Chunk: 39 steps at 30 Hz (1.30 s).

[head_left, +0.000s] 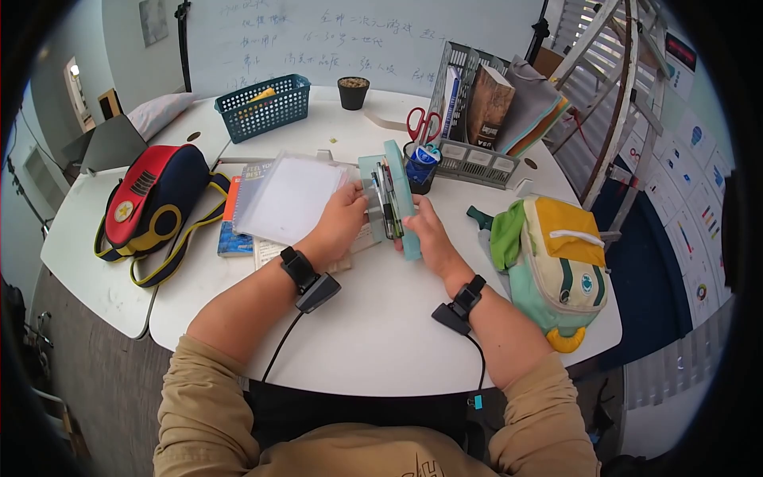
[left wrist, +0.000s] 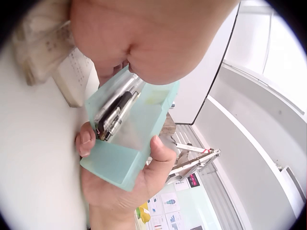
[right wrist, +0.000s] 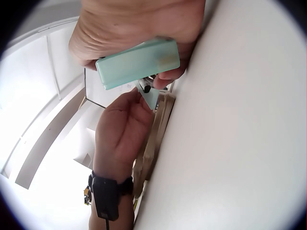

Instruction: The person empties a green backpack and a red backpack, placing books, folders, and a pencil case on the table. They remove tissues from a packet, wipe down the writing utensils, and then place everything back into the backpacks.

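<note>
A pale teal plastic pencil case is held tilted over the table between both hands, its lid open. Several pens lie lengthwise inside, dark and clear ones together. My right hand grips the case's body, with thumb and fingers on opposite sides in the left wrist view. On the other side my left hand pinches the case's teal edge, as the right wrist view shows; part of its fingers is hidden behind the case. Below the left hand lie papers in a clear folder on top of books.
A red and navy bag stands left, a cream and green backpack right. Behind are a teal basket, a potted plant, a pen holder with red scissors, and a grey file rack with books.
</note>
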Tool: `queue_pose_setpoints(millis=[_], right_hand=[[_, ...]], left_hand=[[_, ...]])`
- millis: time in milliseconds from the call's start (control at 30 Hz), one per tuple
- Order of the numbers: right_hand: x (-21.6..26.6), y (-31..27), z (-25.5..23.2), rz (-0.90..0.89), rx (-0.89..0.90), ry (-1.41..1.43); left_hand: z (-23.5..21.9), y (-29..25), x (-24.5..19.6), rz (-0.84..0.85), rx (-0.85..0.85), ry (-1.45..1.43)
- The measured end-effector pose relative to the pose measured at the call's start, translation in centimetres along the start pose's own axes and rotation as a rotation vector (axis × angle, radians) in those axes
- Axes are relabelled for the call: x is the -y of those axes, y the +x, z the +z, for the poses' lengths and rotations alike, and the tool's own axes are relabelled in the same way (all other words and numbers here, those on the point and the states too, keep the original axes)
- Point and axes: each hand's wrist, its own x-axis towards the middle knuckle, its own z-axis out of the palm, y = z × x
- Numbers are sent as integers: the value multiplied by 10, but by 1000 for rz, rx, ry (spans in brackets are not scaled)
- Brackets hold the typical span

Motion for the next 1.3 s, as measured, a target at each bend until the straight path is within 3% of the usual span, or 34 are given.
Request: queue_pose_setpoints(millis=[100, 200, 300, 400, 500, 600, 700, 767, 1000, 1300], right_hand=[[12, -6, -2, 79, 58, 196], [23, -11, 2, 78, 34, 283], [34, -14, 12, 63, -22, 267], [39, -17, 13, 57, -81, 159], [41, -17, 13, -8, -105, 125], [38, -13, 23, -143, -139, 19], [34, -12, 28, -260, -180, -213], [44, -17, 34, -320, -219, -350], [44, -16, 32, -344, -337, -414], [38, -14, 23, -449, -313, -353]], left_hand=[[-2, 4, 20, 288, -218, 366], [11, -16, -3, 248, -333, 760], [-5, -1, 10, 162, -101, 730], [-3, 3, 15, 99, -48, 317], [7, -10, -9, -26, -63, 459], [17, -24, -40, -229, 30, 581], [21, -34, -40, -63, 79, 580], [18, -24, -16, 36, -40, 648], [10, -10, 22, 258, -160, 891], [15, -17, 22, 355, -115, 806]])
